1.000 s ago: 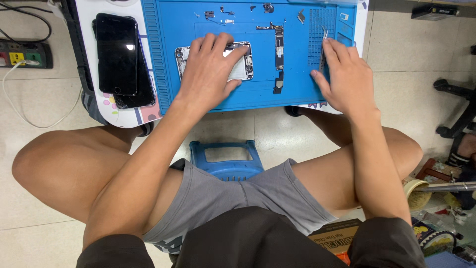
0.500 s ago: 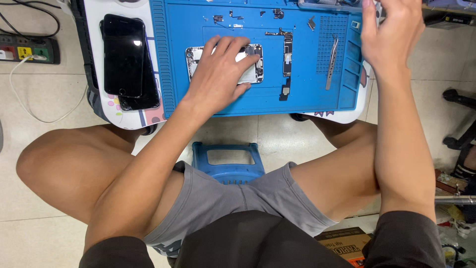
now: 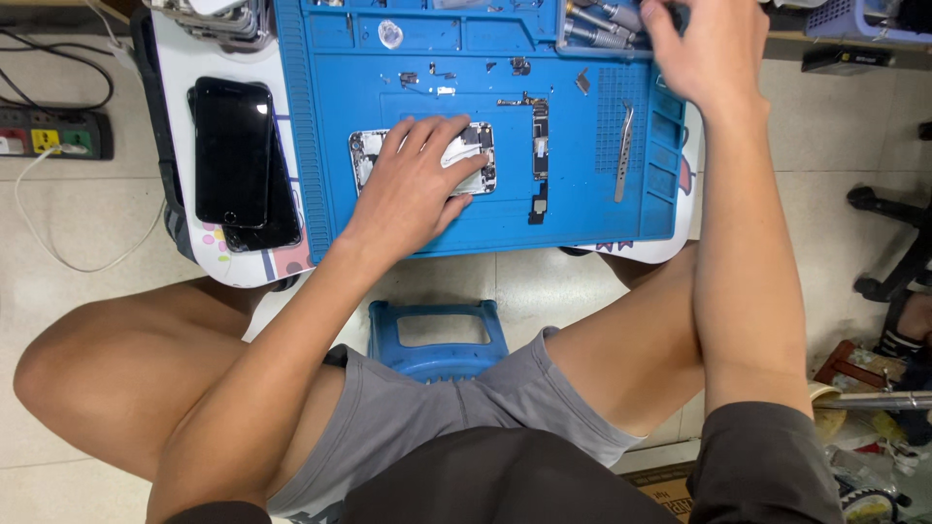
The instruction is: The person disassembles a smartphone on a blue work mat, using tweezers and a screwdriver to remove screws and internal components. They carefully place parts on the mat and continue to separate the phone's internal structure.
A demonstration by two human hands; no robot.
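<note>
An opened phone body [image 3: 478,160] lies on the blue work mat [image 3: 427,82], and my left hand [image 3: 413,184] rests flat on it, fingers spread, covering most of it. Just right of it lies a narrow dark circuit board [image 3: 540,131]. My right hand [image 3: 704,49] is up at the mat's far right corner, over a row of metal tools [image 3: 592,24]; whether it holds anything is hidden. Metal tweezers [image 3: 623,153] lie on the mat below that hand.
Two dark phones [image 3: 238,155] are stacked on the white table left of the mat. A power strip [image 3: 53,131] and cables lie on the tiled floor at left. A blue stool [image 3: 434,335] sits between my knees. Clutter and a chair base are at right.
My right hand has lifted off the mat's right edge and moved up to the tools at the far right corner. My left hand has stayed on the phone body.
</note>
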